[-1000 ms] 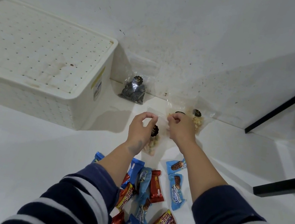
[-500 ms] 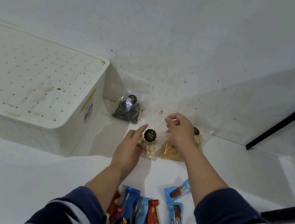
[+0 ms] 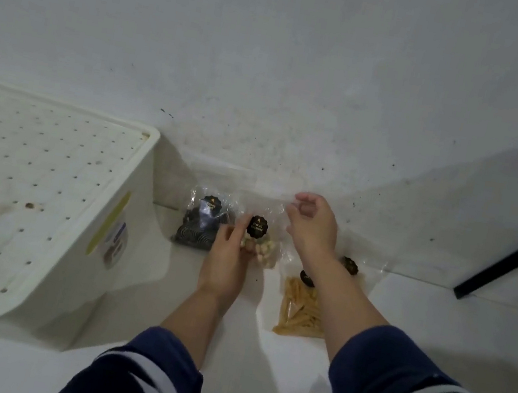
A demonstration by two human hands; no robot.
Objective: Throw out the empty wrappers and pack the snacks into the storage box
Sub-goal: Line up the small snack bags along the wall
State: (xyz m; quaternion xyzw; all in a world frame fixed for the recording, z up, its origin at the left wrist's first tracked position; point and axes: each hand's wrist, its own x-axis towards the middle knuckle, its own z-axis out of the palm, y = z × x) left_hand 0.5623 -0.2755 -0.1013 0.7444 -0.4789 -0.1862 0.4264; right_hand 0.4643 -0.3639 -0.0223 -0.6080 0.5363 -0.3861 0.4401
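White floor meets a scuffed wall; my left hand and right hand pinch the clear biscuit bag beside the lidded storage box.

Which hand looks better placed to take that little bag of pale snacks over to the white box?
Probably the left hand: it already holds the bag of pale snacks and is nearer the storage box.

Storage box: matt perforated plastic; biscuit bag: clear glossy film.

Snack bags right of storage box
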